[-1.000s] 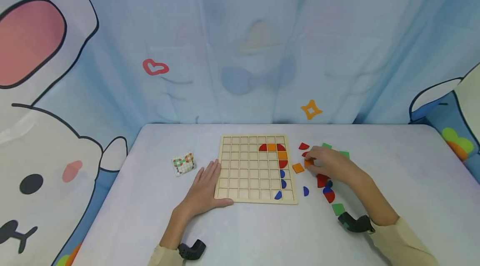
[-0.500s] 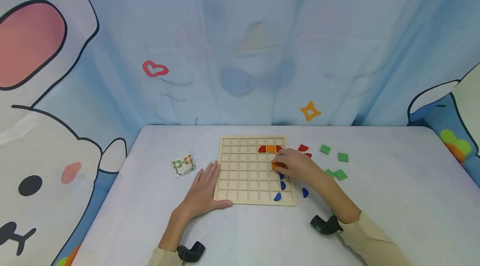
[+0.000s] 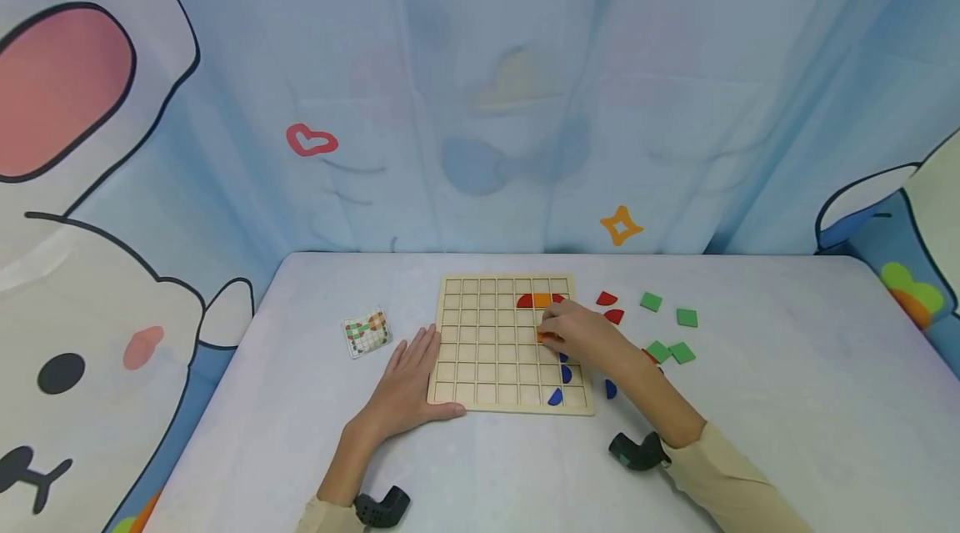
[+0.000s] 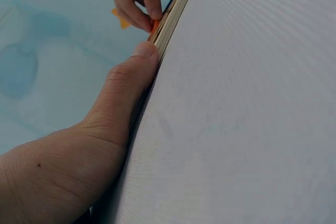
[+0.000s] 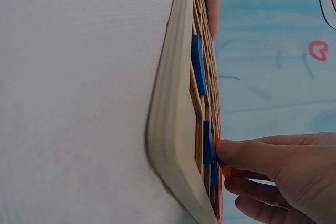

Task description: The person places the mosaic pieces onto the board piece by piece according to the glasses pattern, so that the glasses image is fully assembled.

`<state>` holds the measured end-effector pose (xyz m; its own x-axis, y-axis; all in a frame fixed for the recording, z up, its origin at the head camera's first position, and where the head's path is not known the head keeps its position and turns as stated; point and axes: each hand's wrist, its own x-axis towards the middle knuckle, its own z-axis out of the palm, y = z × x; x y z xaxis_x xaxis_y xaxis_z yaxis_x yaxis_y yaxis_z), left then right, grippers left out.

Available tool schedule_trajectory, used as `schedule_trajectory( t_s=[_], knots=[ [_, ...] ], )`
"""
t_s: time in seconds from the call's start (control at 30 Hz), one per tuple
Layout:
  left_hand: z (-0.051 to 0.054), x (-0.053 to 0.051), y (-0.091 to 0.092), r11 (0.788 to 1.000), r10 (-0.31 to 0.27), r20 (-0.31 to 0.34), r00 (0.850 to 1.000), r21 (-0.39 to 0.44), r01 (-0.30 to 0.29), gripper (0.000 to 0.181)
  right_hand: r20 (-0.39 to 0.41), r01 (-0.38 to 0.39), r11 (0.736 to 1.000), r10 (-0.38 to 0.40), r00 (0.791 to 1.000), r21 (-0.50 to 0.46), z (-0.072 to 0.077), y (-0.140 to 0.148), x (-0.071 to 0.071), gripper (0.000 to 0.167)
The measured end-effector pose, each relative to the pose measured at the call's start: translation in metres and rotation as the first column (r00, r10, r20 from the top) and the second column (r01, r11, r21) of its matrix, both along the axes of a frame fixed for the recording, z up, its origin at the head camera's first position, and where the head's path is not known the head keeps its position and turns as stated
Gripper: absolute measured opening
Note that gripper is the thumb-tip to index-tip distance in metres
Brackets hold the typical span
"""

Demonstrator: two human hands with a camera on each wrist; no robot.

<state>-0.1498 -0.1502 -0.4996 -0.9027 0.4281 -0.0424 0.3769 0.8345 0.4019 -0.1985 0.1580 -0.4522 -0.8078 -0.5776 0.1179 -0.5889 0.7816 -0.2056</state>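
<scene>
A wooden grid board (image 3: 480, 354) lies on the table. My left hand (image 3: 408, 383) rests along its left edge with fingers extended, the thumb at the near left corner. My right hand (image 3: 581, 334) is over the board's right side and pinches an orange square tile (image 3: 541, 336) between thumb and fingers. The same orange tile (image 4: 155, 25) shows between the right fingertips in the left wrist view. On the board are a red piece (image 3: 525, 301), an orange square (image 3: 542, 300) and several blue half-round pieces (image 3: 566, 374). The right hand hides some pieces.
Right of the board lie red pieces (image 3: 613, 317), several green squares (image 3: 686, 318) and a blue half-round (image 3: 611, 389), with more partly under the right forearm. A small pattern card (image 3: 367, 333) lies to the left. A printed curtain (image 3: 495, 99) hangs behind the table.
My right hand has picked up the orange tile from the loose pieces and carried it left over the board, where it has shifted slightly further left. The left hand has stayed in place.
</scene>
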Motion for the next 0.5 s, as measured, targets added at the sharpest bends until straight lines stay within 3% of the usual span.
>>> schedule_trajectory(
  t_s=[0.3,0.5],
  knots=[
    [0.0006,0.0001,0.0016,1.000,0.002,0.007,1.000,0.012,-0.002,0.118,-0.024,0.008,1.000,-0.008,1.000,0.009,0.0003,0.0025,0.0017,0.012],
    [0.0021,0.0000,0.0011,1.000,0.000,-0.006,1.000,0.006,0.000,0.119,0.008,0.033,0.999,-0.033,0.999,-0.001,0.0052,0.0049,0.0020,0.010]
  ],
)
